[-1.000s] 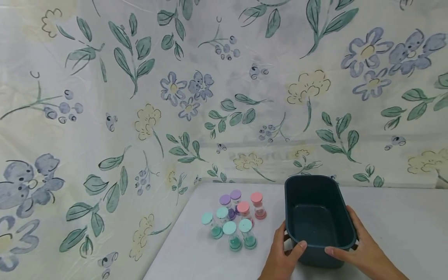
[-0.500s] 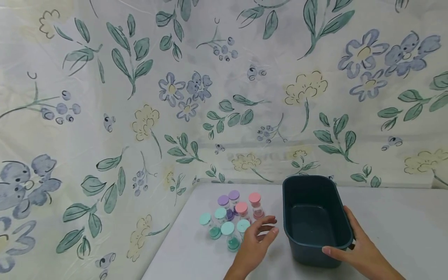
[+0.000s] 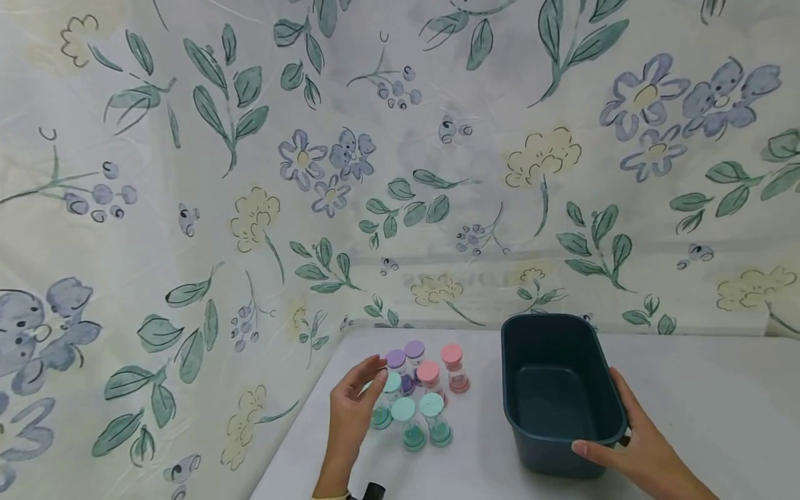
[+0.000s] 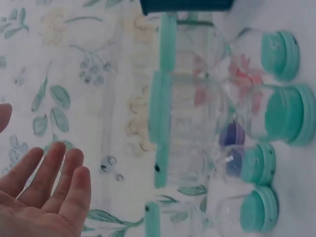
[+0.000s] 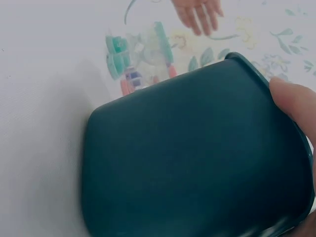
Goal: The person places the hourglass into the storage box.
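My right hand [image 3: 646, 444] grips a deep dark teal plastic bin [image 3: 556, 455] by its near right corner, thumb over the rim [image 5: 247, 61]. The inside of the bin shows nothing in it. My left hand [image 3: 351, 406] hovers at the left of a cluster of small hourglasses, its fingers loosely extended with nothing in them; it overlaps one teal hourglass [image 3: 381, 417] in the head view. More teal hourglasses [image 3: 414, 436] stand upright at the front. Pink hourglasses [image 3: 457, 378] and purple-capped hourglasses [image 3: 414, 349] stand behind them. The left wrist view shows the left hand's palm [image 4: 44, 212] and several teal hourglasses [image 4: 286, 113] close by.
A white table [image 3: 719, 403] carries everything. Behind and at the left hangs a floral cloth [image 3: 437, 208] that meets the table's back and left edges. The bin stands to the right of the hourglasses, with a strip of table between them.
My left hand has let go of the bin's left side and moved left, passing in front of the hourglasses to their left side. The right hand keeps its grip on the bin.
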Action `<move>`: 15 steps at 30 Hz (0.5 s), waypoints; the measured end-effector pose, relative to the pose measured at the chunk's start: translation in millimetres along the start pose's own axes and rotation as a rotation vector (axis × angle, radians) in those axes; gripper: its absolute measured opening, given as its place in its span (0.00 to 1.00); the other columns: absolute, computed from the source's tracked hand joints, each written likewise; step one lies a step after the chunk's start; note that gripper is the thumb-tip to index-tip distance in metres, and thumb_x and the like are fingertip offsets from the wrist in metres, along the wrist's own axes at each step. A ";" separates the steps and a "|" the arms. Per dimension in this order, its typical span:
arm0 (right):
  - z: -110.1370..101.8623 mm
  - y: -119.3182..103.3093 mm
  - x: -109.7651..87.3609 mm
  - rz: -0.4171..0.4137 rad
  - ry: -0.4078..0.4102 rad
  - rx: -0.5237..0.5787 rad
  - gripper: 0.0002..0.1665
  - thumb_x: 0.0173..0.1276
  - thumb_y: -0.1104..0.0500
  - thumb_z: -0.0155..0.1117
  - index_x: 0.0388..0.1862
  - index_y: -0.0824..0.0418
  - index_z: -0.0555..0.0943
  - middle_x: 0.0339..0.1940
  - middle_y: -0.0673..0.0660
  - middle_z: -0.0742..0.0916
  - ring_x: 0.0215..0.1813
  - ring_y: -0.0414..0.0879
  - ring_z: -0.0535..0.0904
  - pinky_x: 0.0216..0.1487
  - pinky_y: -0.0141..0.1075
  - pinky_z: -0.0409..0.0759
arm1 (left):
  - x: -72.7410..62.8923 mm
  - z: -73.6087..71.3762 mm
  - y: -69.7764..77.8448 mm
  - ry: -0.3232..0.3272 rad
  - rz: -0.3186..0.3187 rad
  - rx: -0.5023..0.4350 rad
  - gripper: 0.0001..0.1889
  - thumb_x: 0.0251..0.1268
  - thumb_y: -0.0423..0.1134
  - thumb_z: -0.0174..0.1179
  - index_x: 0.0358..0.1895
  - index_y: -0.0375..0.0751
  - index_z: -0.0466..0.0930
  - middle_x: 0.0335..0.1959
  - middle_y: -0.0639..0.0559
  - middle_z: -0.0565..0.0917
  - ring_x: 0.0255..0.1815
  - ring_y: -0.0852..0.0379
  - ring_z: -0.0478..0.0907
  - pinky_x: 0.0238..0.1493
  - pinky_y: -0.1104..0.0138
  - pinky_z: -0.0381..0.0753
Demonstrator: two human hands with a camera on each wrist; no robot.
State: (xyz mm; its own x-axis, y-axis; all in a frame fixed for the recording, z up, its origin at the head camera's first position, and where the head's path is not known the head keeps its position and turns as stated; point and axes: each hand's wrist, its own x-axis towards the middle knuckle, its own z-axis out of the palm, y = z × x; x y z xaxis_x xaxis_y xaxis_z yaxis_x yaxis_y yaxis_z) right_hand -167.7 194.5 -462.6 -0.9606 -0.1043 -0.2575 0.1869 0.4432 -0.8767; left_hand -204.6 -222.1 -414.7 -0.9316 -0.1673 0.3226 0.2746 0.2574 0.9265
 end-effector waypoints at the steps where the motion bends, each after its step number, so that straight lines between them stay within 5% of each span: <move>1: 0.0 0.3 0.1 -0.001 0.000 0.002 0.79 0.65 0.38 0.73 0.81 0.45 0.15 0.85 0.72 0.37 0.80 0.78 0.45 0.69 0.78 0.63 | 2.1 -5.4 -3.7 0.019 -0.016 0.013 0.23 0.72 0.40 0.65 0.67 0.39 0.78 0.62 0.42 0.85 0.60 0.65 0.83 0.57 0.80 0.80; 5: -0.4 1.5 0.1 -0.010 -0.002 0.010 0.78 0.65 0.38 0.72 0.81 0.44 0.16 0.85 0.72 0.37 0.80 0.77 0.45 0.68 0.78 0.63 | 8.1 -20.8 -21.0 0.074 -0.067 0.061 0.29 0.71 0.42 0.67 0.73 0.39 0.73 0.69 0.43 0.81 0.70 0.50 0.79 0.59 0.84 0.76; 12: 0.5 1.4 -0.6 -0.022 -0.003 0.044 0.78 0.66 0.40 0.73 0.82 0.44 0.16 0.86 0.71 0.37 0.81 0.76 0.44 0.69 0.77 0.64 | 8.7 -31.0 -49.7 0.131 -0.167 0.137 0.39 0.70 0.47 0.68 0.77 0.33 0.64 0.75 0.36 0.74 0.77 0.38 0.70 0.78 0.47 0.67; 15: 0.5 1.5 -1.1 -0.033 -0.002 0.044 0.77 0.66 0.41 0.73 0.82 0.43 0.17 0.86 0.71 0.37 0.81 0.76 0.44 0.68 0.78 0.64 | 8.9 -32.6 -60.4 0.130 -0.214 0.159 0.43 0.68 0.48 0.70 0.78 0.32 0.61 0.75 0.34 0.72 0.78 0.36 0.68 0.79 0.45 0.65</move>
State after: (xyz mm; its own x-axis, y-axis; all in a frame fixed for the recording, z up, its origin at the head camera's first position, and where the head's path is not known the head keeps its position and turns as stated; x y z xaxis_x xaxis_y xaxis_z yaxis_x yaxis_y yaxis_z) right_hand -166.2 194.8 -463.9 -0.9661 -0.1203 -0.2286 0.1635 0.4002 -0.9017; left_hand -221.7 -270.2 -461.6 -0.9233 -0.3514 0.1548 0.0249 0.3475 0.9374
